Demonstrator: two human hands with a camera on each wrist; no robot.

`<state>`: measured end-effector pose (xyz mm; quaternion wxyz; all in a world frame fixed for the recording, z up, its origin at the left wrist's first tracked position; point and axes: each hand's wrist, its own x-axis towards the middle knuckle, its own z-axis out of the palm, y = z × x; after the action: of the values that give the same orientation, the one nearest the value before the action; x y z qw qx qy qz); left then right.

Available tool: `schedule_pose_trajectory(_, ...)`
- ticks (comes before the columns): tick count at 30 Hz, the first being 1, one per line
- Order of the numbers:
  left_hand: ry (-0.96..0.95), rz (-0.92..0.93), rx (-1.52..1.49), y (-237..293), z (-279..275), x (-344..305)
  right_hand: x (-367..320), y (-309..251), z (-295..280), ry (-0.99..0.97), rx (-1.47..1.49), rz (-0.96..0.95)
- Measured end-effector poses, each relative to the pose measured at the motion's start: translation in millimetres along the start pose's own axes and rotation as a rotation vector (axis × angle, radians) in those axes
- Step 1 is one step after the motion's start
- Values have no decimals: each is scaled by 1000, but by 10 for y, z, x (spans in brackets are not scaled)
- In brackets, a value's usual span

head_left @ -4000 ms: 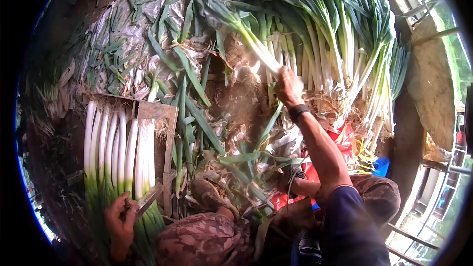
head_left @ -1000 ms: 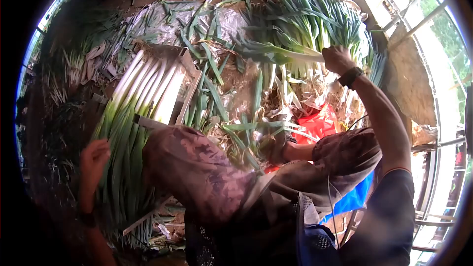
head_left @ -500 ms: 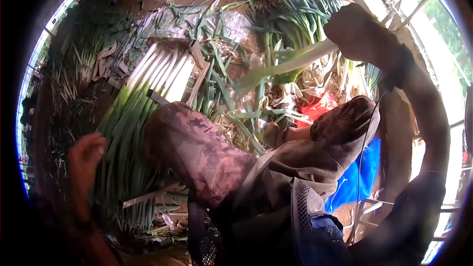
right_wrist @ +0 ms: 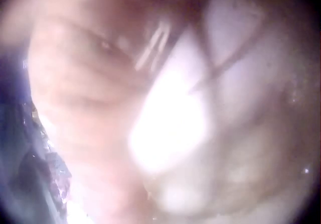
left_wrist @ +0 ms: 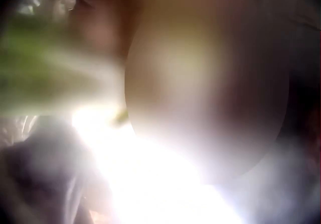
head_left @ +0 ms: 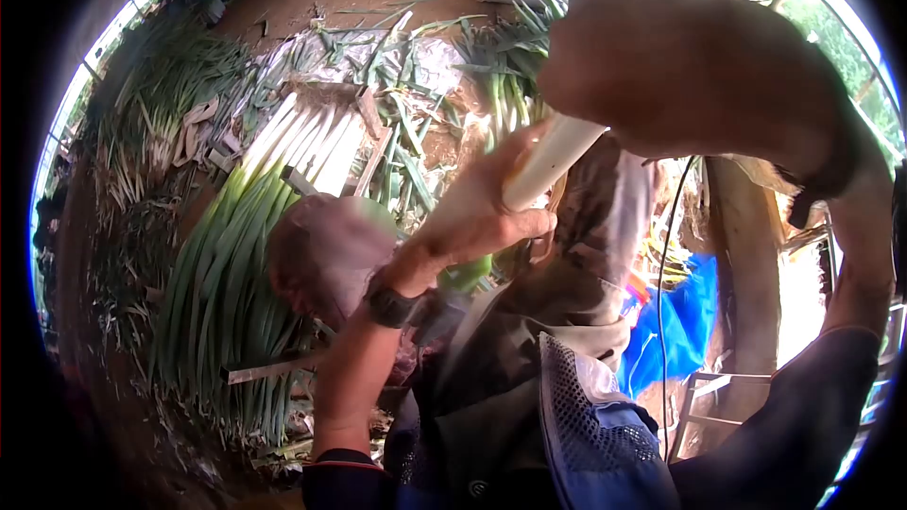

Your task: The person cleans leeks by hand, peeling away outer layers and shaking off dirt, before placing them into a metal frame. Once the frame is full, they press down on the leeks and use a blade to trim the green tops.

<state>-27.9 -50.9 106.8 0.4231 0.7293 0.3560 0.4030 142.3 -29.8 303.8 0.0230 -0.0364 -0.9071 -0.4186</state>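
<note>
A small round mark (head_left: 480, 488) at six o'clock on my dark clothing is too small to read. At two o'clock my arched right hand (head_left: 661, 71) is clenched around a leek (head_left: 556, 165); my left hand (head_left: 472, 212), nearer centre, wraps its shank. Its leaves are mostly hidden; both wrist views blur.
</note>
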Motion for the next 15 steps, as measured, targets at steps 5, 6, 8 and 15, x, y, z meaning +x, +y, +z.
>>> schedule_pose_trajectory(5, 22, -121, -276, -233, 320, 122, 241, 85, 437, -668, 119, 13)
schedule_pose_trajectory(6, 17, -115, -269, -316, 315, 150, 248, 140, 540, -798, 146, 25)
schedule_pose_trajectory(8, 19, -179, -605, -443, 202, 181, 97, 358, 800, -435, 267, 130)
schedule_pose_trajectory(15, 50, -193, -808, -562, -536, -39, -140, 382, 1448, 197, 1438, 1164)
